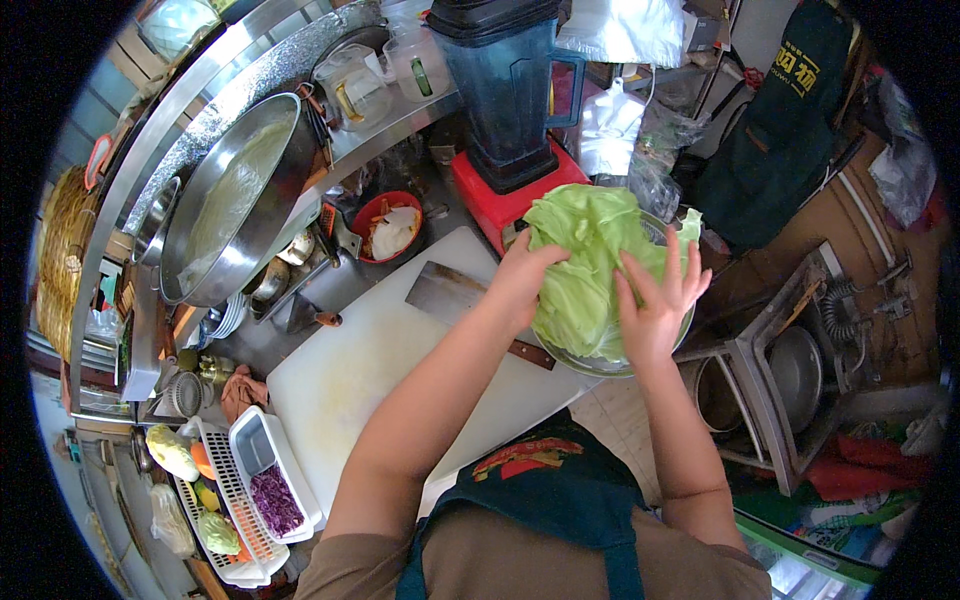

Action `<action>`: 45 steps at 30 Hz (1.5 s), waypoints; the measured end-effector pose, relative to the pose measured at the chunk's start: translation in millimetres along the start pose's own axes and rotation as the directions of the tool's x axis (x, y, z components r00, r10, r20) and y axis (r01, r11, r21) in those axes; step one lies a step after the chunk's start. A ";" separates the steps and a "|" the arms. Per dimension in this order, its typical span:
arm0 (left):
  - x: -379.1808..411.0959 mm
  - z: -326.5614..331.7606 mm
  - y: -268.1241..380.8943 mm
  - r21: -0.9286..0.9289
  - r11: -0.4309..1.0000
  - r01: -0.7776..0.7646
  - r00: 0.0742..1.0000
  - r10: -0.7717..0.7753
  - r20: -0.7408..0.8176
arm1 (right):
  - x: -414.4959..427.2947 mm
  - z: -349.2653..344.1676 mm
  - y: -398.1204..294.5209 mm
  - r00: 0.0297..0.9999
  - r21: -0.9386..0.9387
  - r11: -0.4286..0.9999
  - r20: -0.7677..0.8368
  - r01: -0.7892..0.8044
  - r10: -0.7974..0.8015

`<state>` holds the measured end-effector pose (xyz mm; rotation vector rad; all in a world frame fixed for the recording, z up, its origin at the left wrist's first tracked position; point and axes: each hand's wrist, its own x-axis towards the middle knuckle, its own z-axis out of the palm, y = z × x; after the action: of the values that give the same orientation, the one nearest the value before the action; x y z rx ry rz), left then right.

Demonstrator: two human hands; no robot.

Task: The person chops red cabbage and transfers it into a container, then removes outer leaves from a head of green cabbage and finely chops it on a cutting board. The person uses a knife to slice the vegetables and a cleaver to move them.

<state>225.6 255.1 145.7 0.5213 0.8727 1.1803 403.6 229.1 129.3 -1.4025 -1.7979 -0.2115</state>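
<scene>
Large pale green lettuce leaves [589, 270] are piled over a round metal bowl [611, 369], whose rim shows below and to the right. My left hand [527, 276] grips the leaves at their left side, thumb on top. On the right side, my right hand [654, 304] has its fingers spread against the leaves; its palm is turned away from view. Beneath my left forearm a cleaver [446, 292] lies flat on a white cutting board [352, 360]. The forearm covers the middle of the cleaver, and its brown handle points toward the bowl.
A blender on a red base [491, 199] stands behind the board, beside a red bowl of food [388, 225]. A large steel basin [240, 202] rests tilted on the left shelf. Shredded purple cabbage [276, 501] fills part of a white tray. A metal sink [799, 375] is at right.
</scene>
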 end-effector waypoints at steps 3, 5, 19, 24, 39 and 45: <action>-17.3 22.3 8.9 0.018 0.999 -0.041 0.999 0.041 -0.030 | 0.5 -3.2 -14.0 0.987 0.107 0.983 0.046 0.148 -0.154; -19.6 26.3 9.1 0.103 0.992 -0.074 0.997 0.076 -0.013 | 1.3 -3.8 -19.9 0.965 0.255 0.941 0.085 0.221 -0.250; -26.9 6.1 51.7 -0.262 0.958 0.119 0.992 -0.106 0.062 | -11.1 -17.4 21.9 0.984 0.190 0.980 0.174 -0.063 0.029; -34.2 9.2 73.7 -0.355 0.934 0.051 0.991 -0.003 0.135 | -25.5 2.5 39.0 0.975 0.105 0.990 0.209 -0.098 0.075; -67.1 -115.1 77.6 -0.608 0.715 -0.346 0.938 0.278 -0.208 | -29.1 -0.3 31.9 0.979 0.115 0.985 0.169 -0.131 0.110; -138.3 -247.3 -2.8 -0.252 0.748 -0.614 0.540 0.166 -0.825 | -33.7 2.9 21.6 0.978 0.109 0.977 0.121 -0.181 0.168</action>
<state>9.7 103.0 43.1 -0.3209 1.1039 2.0909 422.1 214.1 96.9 -1.5009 -1.7336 0.0672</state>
